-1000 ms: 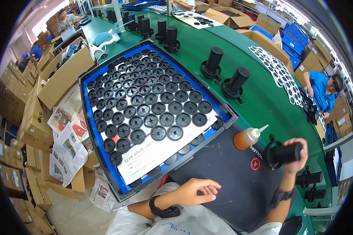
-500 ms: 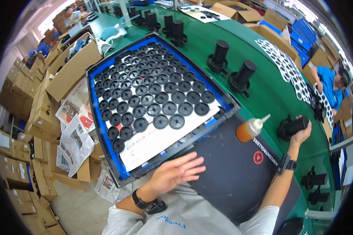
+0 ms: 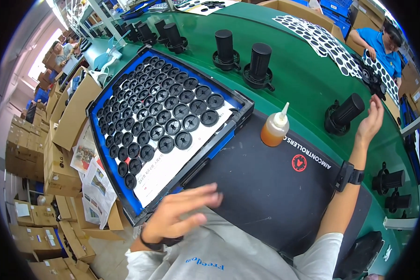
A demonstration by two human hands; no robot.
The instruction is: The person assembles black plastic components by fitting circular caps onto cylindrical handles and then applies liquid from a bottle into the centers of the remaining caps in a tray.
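My left hand [image 3: 178,212] hovers over the near edge of the black mat [image 3: 247,186], fingers spread, holding nothing. At the right, my right hand [image 3: 371,120] is open, with its fingers stretched out beside a black cylindrical part with a ringed base [image 3: 349,111]. That part stands slightly tilted in the picture on the green bench, and a small gap shows between it and my fingers. On the mat's far side stands a squeeze bottle of amber liquid [image 3: 274,130]. A blue-lined black tray [image 3: 205,161] to the left holds rows of round black discs [image 3: 165,144] on white sheets.
More black cylindrical parts [image 3: 259,65] line the green bench [image 3: 298,95]; some lie at the right edge [image 3: 391,181]. Sheets of black round stickers [image 3: 312,37] lie at the far right, near a person in blue [image 3: 382,49]. Cardboard boxes [image 3: 63,172] are stacked left.
My right hand has let go of the black cylindrical part, which now stands on the bench. My left hand has moved slightly left and down. The whole view has shifted.
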